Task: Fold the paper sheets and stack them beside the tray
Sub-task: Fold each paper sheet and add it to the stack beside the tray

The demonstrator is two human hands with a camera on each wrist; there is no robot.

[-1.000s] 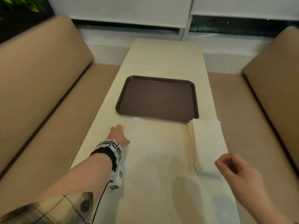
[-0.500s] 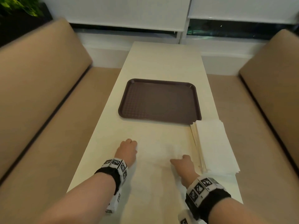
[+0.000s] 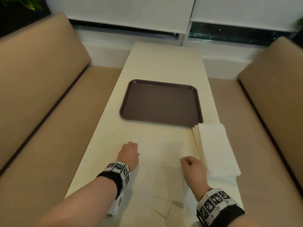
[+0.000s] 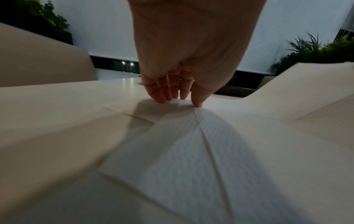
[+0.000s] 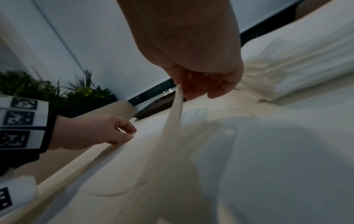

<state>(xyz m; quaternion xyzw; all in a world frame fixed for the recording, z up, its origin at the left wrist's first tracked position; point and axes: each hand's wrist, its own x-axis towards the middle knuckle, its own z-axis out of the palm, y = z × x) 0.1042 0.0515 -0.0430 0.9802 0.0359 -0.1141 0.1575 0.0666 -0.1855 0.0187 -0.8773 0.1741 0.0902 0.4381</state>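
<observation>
A thin white paper sheet (image 3: 160, 154) lies on the cream table, just in front of the brown tray (image 3: 161, 102). My left hand (image 3: 129, 153) pinches the sheet's left edge low against the table, thumb and fingers (image 4: 162, 97) closing on the paper (image 4: 191, 151). At the sheet's right edge my right hand (image 3: 185, 161) pinches the paper, and that edge (image 5: 172, 128) rises off the table to my right hand (image 5: 191, 95). A stack of folded sheets (image 3: 216, 148) sits right of that hand, by the tray's near right corner.
Tan bench seats (image 3: 41, 95) run along both long sides of the narrow table (image 3: 164, 63). A window wall and plants (image 5: 38, 91) are beyond the far end. A creased paper corner (image 3: 162, 208) lies near the front edge.
My left hand has drawn back from the tray's edge toward me. The right hand came in from the lower right, took the sheet's right edge and lifted it slightly.
</observation>
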